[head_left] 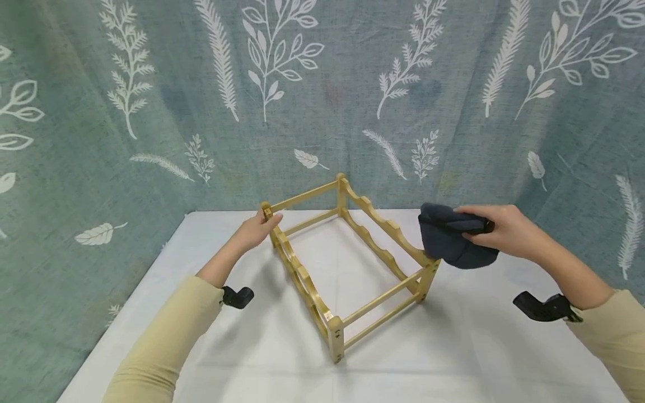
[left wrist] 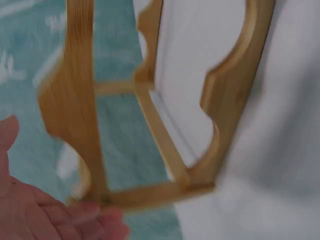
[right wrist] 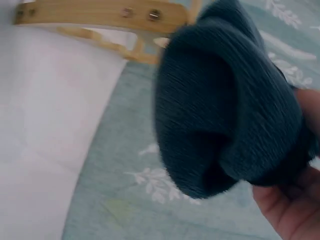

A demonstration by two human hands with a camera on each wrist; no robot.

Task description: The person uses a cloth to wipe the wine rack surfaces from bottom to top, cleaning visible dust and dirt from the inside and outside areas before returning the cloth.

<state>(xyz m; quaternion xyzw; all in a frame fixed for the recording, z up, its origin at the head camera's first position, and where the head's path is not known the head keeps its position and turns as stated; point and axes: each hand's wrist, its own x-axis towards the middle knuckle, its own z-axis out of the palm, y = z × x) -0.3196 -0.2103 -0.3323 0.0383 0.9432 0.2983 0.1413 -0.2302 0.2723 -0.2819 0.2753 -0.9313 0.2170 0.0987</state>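
Note:
A light wooden wine rack [head_left: 304,275] with scalloped rails stands on the white-covered table, set at an angle in the head view. My left hand [head_left: 258,228] grips its far left corner post; in the left wrist view the fingers [left wrist: 100,222] lie at the end of a scalloped rail [left wrist: 75,110], thumb apart. A bunched dark blue cloth [head_left: 448,238] hangs from my right hand [head_left: 506,228], pinched between thumb and fingers. It overlaps the rack's right front corner in the head view. The right wrist view shows the cloth's [right wrist: 200,105] folds beside a screwed wooden post [right wrist: 95,15].
The white tabletop [head_left: 242,358] spreads around the rack. Behind it and at both sides hangs a grey-green curtain [head_left: 332,112] with white leaf patterns. A black wrist camera [head_left: 238,297] sits on the left wrist, another black camera [head_left: 541,307] on the right.

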